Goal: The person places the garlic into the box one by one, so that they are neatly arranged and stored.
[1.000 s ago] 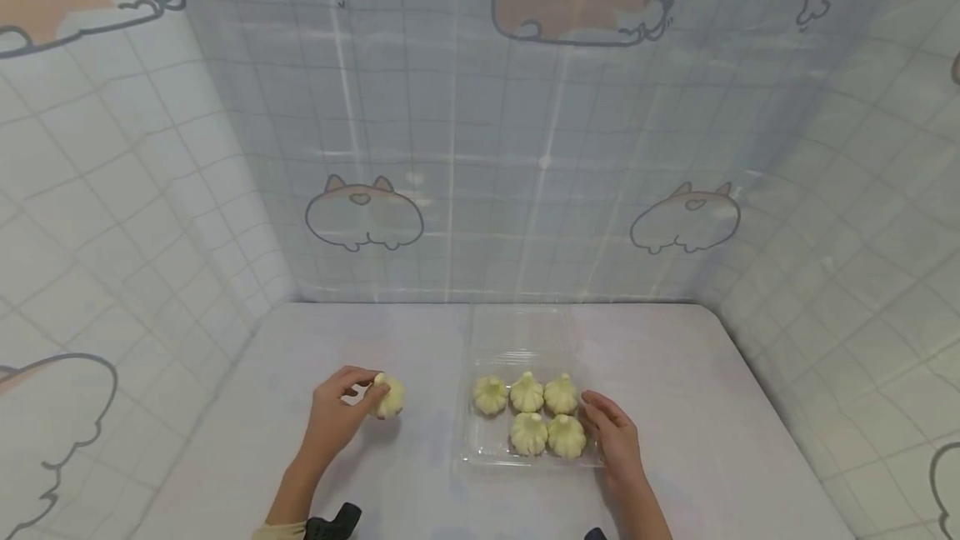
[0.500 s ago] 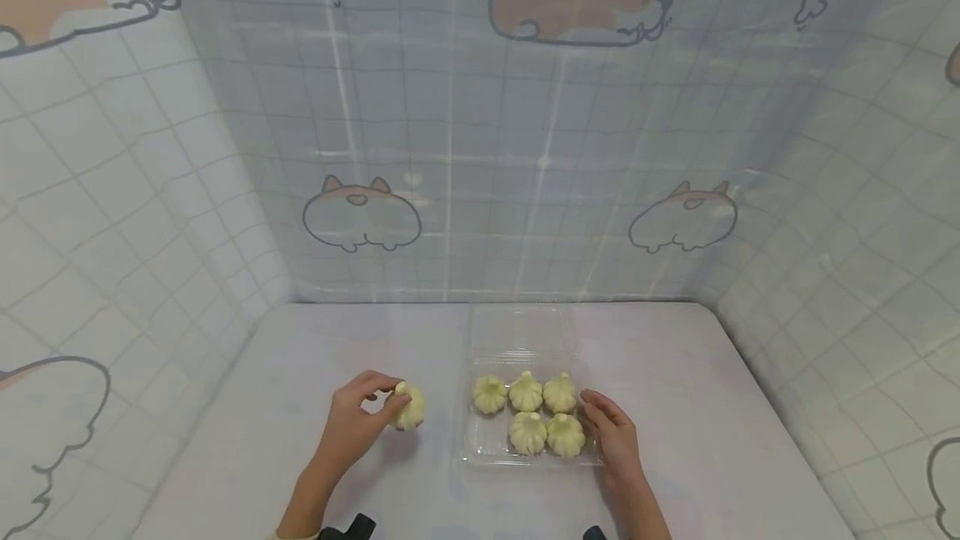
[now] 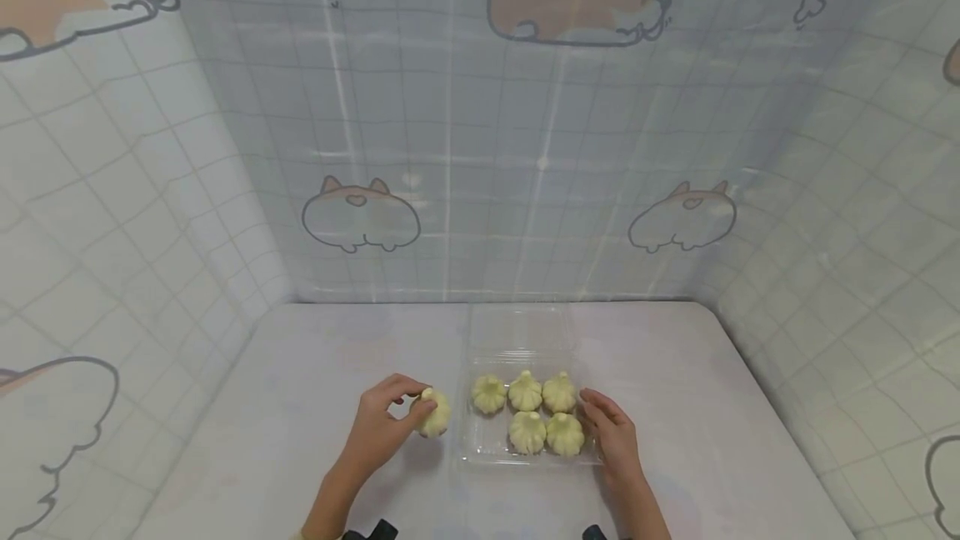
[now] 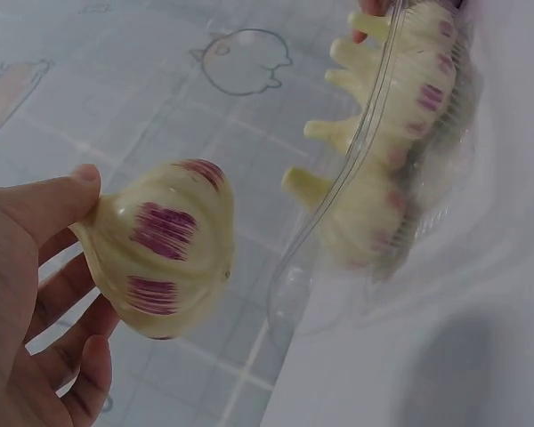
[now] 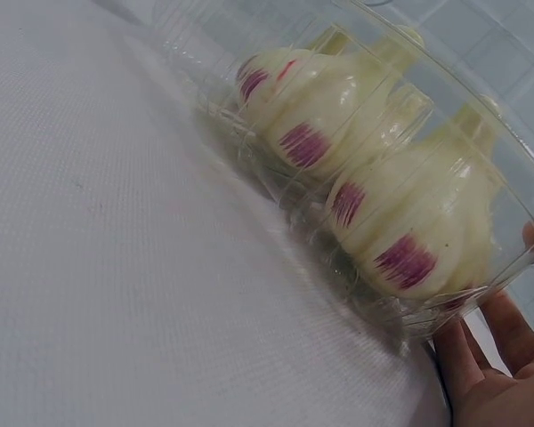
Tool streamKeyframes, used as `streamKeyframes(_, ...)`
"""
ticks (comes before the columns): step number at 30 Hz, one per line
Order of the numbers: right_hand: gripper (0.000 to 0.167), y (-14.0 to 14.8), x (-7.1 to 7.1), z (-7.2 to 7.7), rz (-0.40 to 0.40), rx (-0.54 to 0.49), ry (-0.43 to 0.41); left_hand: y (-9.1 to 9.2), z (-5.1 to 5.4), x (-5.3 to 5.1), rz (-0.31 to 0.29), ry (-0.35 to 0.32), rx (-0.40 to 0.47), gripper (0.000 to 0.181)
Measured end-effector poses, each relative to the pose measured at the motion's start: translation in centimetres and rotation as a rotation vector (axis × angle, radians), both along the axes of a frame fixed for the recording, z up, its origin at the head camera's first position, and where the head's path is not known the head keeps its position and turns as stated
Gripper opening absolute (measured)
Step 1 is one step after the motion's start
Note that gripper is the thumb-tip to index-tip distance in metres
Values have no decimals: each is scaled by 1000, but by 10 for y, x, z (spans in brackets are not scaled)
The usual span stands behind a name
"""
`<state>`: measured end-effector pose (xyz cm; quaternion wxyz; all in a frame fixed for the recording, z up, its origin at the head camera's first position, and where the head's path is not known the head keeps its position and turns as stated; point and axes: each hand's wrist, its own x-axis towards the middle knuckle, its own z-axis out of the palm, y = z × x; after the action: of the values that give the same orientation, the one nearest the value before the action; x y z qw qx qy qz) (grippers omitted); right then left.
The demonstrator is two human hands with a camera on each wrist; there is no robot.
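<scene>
In the head view my left hand (image 3: pixel 386 423) pinches a pale garlic bulb (image 3: pixel 432 413) by its stem between thumb and fingers, above the table just left of a clear plastic clamshell container (image 3: pixel 483 444). Purple streaks mark the bulb's underside (image 4: pixel 165 258) in the left wrist view. Several similar garlic bulbs (image 3: pixel 525 391) sit stem-up inside the container, three in the back row and two in the front row at middle and right. My right hand (image 3: pixel 617 438) holds the container's right side, its fingers (image 5: pixel 507 329) curved against the clear wall.
The container's clear lid (image 3: pixel 520 327) lies folded back toward the rear wall. A white cloth covers the table (image 3: pixel 675 373). Sheets printed with cartoon dogs form the back wall (image 3: pixel 480 190) and both sides.
My left hand has moved right with the garlic bulb, from well left of the container to close beside it. My right hand and the container stay in place.
</scene>
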<state>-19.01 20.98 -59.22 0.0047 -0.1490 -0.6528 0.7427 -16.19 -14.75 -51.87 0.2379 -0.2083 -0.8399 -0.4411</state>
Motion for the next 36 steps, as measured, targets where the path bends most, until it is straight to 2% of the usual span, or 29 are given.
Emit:
streamKeyframes(11,38,0,0,0,-10,-8,1,21,-2,-2,-60,13,6,17)
streamKeyframes(18,37,1,0,-1,-9,-11,7,37,-9,-6,-111,-10,34,16)
streamKeyframes(25,37,-1,-1,-2,-11,-5,2,50,-11,-7,-121,-39,34,17)
streamKeyframes(32,37,0,0,-2,-13,-18,5,58,-15,-10,-141,-30,49,16)
streamKeyframes(36,38,0,1,-1,-2,-18,5,61,-17,-11,-144,-59,56,16)
